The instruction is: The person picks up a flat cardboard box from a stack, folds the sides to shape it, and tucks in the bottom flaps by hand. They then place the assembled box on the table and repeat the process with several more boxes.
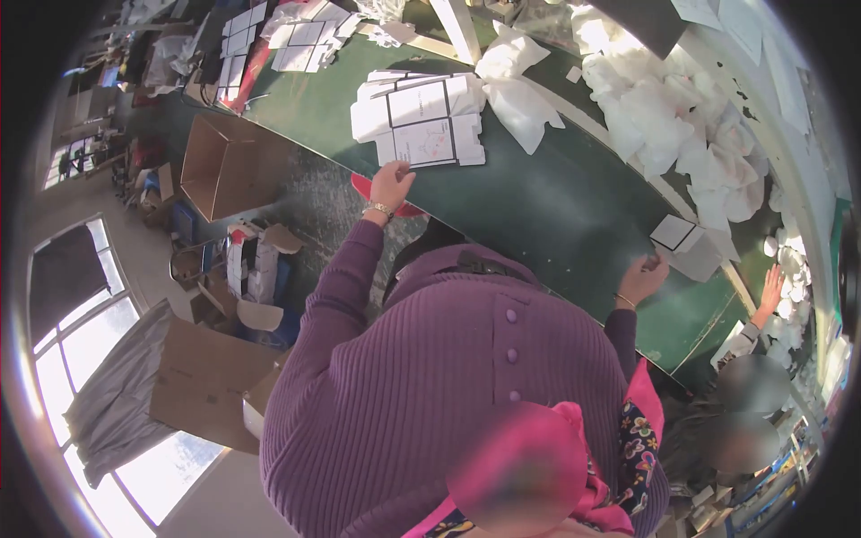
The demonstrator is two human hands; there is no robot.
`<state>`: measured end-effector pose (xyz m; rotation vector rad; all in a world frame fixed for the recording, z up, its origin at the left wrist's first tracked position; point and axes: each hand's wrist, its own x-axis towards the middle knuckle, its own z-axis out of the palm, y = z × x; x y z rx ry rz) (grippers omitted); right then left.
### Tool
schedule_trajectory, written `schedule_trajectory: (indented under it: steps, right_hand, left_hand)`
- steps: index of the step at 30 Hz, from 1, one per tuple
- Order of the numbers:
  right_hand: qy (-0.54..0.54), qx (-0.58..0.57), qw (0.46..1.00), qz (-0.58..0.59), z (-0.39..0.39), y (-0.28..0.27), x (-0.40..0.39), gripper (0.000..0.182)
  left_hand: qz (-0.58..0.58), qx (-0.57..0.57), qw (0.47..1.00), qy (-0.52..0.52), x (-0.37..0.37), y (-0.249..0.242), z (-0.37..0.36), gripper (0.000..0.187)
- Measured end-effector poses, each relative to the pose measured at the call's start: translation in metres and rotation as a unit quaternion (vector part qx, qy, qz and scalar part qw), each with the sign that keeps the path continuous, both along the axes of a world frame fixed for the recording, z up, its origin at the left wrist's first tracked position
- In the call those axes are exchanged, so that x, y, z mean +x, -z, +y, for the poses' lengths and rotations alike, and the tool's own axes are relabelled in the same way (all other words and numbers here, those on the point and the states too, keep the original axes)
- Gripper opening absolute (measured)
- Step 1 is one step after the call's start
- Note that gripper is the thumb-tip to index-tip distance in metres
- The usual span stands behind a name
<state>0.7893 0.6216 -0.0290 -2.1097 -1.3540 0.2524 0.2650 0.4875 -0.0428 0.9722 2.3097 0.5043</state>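
Observation:
My left hand (392, 186) is at the table's near edge, by the lower edge of a stack of flat white printed cartons (421, 117) with black lines. Its fingers are loosely bent and apart, with nothing visible between them. On the right, my right hand (643, 278) is low over the green table (547, 220), its fingers half curled and slightly parted. I see nothing in it. Just beyond its fingertips lies a small white carton with a black line (677, 235), partly over a pale sheet (704, 258).
White plastic bags (516, 85) lie beside the carton stack, and a heap of white wrapping (646, 108) lines the far side. More flat cartons (309, 40) are at the far left. An open cardboard box (224, 166) stands left. Another person's hand (771, 289) shows at right.

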Motion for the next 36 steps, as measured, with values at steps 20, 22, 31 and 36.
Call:
schedule_trajectory:
  steps: [20, 22, 31, 36]
  right_hand:
    - [-0.125, -0.443, 0.673, 0.579, 0.076, -0.024, -0.408, 0.038]
    - [-0.118, -0.454, 0.682, 0.561, 0.087, -0.017, -0.424, 0.032]
    - [-0.103, -0.491, 0.791, 0.35, 0.1, -0.031, -0.462, 0.032]
    - [-0.172, -0.367, 0.832, 0.378, 0.072, -0.046, -0.468, 0.027]
  left_hand:
    - [0.115, -0.02, 0.945, 0.307, -0.1, 0.038, 0.159, 0.095]
    - [0.105, -0.015, 0.944, 0.313, -0.101, 0.04, 0.156, 0.096]
    - [0.086, 0.027, 0.928, 0.36, -0.114, 0.037, 0.159, 0.085]
    - [0.128, 0.059, 0.907, 0.397, -0.116, 0.046, 0.146, 0.045]
